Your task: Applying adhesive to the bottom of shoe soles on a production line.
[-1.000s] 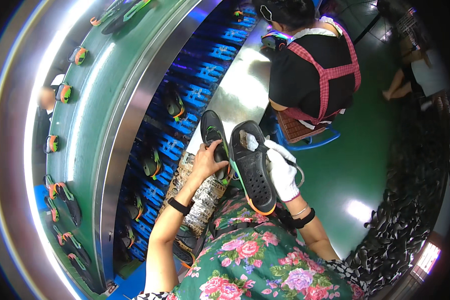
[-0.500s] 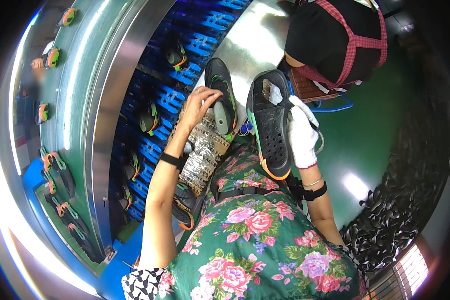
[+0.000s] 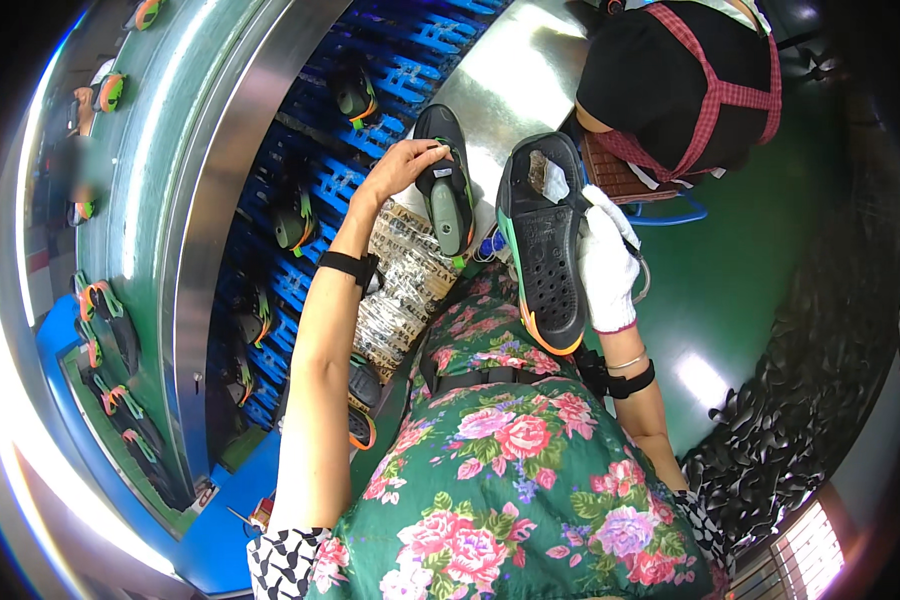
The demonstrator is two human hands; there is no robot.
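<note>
My bare left hand (image 3: 408,166) pinches the upper part of a black shoe (image 3: 440,130) with green trim. A grey-green last (image 3: 450,215) fills the opening of this shoe, which rests over a silvery, taped padded surface (image 3: 400,290). In my white-gloved right hand (image 3: 607,262) is a black shoe sole (image 3: 550,270), tilted with its hole-dotted inner side up. Its rim is green along the side and orange at the near end. Whitish and brown scraps (image 3: 548,178) sit in its far end. A thin metal loop (image 3: 642,278) shows beside the glove; what it belongs to is hidden.
On my left runs a blue slatted conveyor (image 3: 340,180) carrying several shoes, with a metal rail and a green belt (image 3: 160,200) beyond. A co-worker (image 3: 670,90) sits ahead on the right. Black scraps (image 3: 770,440) are heaped at the lower right.
My left hand has shifted slightly away from me along the shoe, and the shoe's upper now lies further over the last. The sole in my right hand has barely moved.
</note>
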